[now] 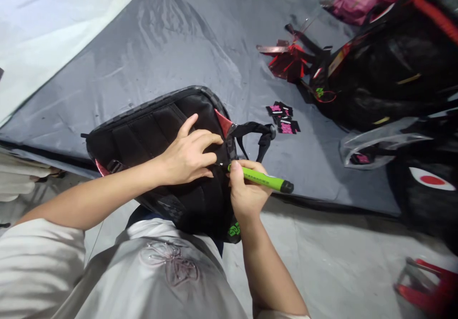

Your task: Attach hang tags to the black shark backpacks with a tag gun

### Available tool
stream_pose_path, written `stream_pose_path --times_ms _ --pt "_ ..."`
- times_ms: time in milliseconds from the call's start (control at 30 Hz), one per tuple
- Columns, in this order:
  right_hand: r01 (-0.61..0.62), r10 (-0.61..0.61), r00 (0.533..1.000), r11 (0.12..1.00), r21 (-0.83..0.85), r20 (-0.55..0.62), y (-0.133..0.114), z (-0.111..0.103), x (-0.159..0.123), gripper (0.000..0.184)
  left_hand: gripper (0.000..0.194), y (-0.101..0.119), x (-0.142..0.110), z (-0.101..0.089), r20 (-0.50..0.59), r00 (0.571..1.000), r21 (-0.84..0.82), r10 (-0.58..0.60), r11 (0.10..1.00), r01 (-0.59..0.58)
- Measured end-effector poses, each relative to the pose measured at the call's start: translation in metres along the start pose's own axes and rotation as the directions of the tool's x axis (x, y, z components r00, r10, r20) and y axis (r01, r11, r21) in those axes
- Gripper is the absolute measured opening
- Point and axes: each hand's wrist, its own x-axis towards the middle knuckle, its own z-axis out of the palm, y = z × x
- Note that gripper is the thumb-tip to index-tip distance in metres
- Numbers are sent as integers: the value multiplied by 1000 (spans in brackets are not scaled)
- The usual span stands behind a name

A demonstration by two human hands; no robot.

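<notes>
A black backpack (143,132) with red trim lies back-side up on a grey sheet, its lower end resting against my lap. My left hand (188,154) presses on its padded back near the top, fingers curled against the fabric. My right hand (245,192) is closed around a green tool with a black end (265,180), a pen or small cutter, its tip touching the bag beside the black carry handle and strap (255,135).
The grey sheet (171,37) covers the work surface. Small pink-and-black tags (282,118) lie to the right of the bag. Red and black scraps (289,61) sit further back. A pile of black backpacks (393,75), some in clear plastic, fills the right side.
</notes>
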Motion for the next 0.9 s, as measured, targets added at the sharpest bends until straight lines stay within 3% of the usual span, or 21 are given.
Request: stream_pose_path --times_ms 500,900 --pt "-87 81 993 994 62 85 -4 -3 8 21 28 0 1 1 0 1000 1 0 1000 0" --pt "-98 94 993 994 53 75 -4 -3 6 21 30 -1 1 3 -1 1000 4 -4 1000 4"
